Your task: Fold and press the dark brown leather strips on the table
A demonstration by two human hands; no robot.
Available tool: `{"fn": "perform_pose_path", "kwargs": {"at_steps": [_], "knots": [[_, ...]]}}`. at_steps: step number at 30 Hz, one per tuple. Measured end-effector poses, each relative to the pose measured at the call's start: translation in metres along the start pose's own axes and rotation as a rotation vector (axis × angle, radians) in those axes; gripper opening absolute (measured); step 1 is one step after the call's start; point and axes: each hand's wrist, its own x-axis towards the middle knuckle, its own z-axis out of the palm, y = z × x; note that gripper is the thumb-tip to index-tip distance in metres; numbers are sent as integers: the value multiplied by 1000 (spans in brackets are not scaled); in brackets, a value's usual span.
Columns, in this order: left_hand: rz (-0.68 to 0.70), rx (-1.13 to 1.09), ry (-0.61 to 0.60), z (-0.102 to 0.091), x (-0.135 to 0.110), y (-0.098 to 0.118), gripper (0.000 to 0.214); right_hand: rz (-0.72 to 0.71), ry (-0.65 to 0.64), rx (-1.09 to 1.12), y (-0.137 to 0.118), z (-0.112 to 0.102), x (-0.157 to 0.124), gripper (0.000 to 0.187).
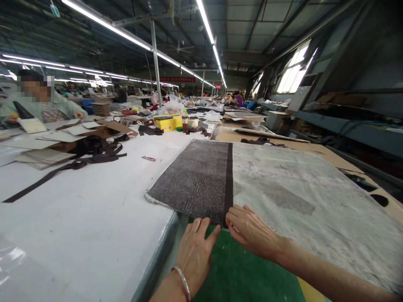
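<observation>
A dark grey-brown textured fabric panel (192, 180) lies flat on a pale, stained sheet (315, 180) at the table's edge. Along its right side runs a smooth dark brown strip (229, 180). My left hand (197, 243), with a silver bangle at the wrist, rests its bent fingertips on the panel's near edge; the thumb is spread away toward the strip. At the strip's near end, my right hand (248, 226) has its fingers bent and pinched on the strip. Its thumb is partly hidden beneath the fingers.
On the white table (94, 226) lies a small pink-handled cutter (148, 158). Dark strips (94, 149) and cardboard pieces (47, 155) pile up at left, before a seated person (40, 105). Farther back stand a yellow box (168, 122) and a bottle (185, 122). Green floor (245, 268) shows below.
</observation>
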Motion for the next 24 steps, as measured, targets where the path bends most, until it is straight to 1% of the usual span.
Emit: {"fn": "perform_pose_path", "kwargs": {"at_steps": [6, 12, 16, 20, 22, 24], "knots": [[22, 51, 3, 2, 0, -4, 60, 99, -12, 148, 9, 0, 4, 12], [23, 74, 7, 4, -2, -5, 60, 193, -25, 327, 19, 0, 3, 10], [14, 81, 28, 6, -4, -5, 60, 239, 12, 413, 22, 4, -2, 12], [2, 94, 20, 7, -3, -4, 60, 225, 57, 456, 23, 6, -3, 11], [-3, 96, 11, 6, -2, -3, 60, 227, 75, 482, 28, 6, 0, 11], [-6, 99, 0, 6, -2, -3, 60, 260, 103, 509, 37, 6, 5, 13]]}}
